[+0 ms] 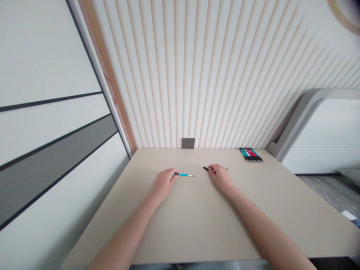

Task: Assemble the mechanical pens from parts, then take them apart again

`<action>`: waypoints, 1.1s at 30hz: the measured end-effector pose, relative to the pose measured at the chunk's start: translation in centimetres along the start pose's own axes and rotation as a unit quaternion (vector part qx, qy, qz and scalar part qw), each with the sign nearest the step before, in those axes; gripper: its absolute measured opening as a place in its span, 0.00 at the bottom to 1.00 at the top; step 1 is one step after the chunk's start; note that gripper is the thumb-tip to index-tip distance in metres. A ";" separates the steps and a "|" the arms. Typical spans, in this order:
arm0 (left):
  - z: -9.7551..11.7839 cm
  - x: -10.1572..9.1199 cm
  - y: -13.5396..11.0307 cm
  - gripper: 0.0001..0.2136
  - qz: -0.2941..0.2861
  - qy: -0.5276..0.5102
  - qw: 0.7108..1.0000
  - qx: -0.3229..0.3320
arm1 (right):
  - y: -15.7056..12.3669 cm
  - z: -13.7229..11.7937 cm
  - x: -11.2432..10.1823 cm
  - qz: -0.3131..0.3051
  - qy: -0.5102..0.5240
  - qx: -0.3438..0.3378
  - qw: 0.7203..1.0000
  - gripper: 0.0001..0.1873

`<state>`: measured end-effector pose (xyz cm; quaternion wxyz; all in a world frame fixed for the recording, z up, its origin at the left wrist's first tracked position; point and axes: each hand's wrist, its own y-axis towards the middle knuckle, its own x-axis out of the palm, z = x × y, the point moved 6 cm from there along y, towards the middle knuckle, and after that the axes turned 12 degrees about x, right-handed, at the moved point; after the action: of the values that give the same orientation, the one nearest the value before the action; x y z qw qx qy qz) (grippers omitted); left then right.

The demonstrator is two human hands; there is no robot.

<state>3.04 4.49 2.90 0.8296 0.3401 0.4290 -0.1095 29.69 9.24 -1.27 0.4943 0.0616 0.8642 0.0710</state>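
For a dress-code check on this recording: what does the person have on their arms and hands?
The left forearm and right forearm are bare, with no sleeves in view. The left hand and right hand wear no gloves. No watch or bracelet shows at either wrist. Whether there are rings is too small to tell.

Two hands (164, 183); two pens at hands (185, 174); one pen row (251, 155).

The pen (185, 174) is teal and silver, the desk (194, 225) beige, the wall (213, 75) cream-striped.
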 end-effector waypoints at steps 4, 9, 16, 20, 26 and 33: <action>0.1 -0.2 0.0 0.06 0.018 -0.007 1.000 0.010 | 0.0 0.0 0.1 -0.007 -0.014 -0.005 1.000 0.11; -0.1 -0.4 0.0 0.05 0.028 0.001 1.000 0.004 | -0.2 -0.6 0.1 -0.026 0.063 -0.037 0.997 0.10; -0.5 -0.4 -0.1 0.04 0.042 0.011 0.999 -0.008 | -1.2 -2.7 -0.2 -0.043 0.118 -0.126 0.984 0.09; -0.6 -0.5 -0.2 0.04 0.047 0.008 0.999 -0.010 | -1.4 -3.1 -0.5 -0.032 0.114 -0.144 0.982 0.09; -0.5 -0.4 -0.2 0.04 0.048 -0.001 0.999 -0.004 | -1.5 -3.4 -0.7 -0.027 0.109 -0.146 0.983 0.09; -0.5 -0.2 -0.1 0.04 0.037 -0.012 0.999 0.004 | -1.9 -4.1 -0.7 -0.038 0.123 -0.164 0.978 0.10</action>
<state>2.59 4.68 2.79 0.8367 0.3581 0.4057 -0.0845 26.44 6.98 1.00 0.3899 -0.0623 0.8967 0.2001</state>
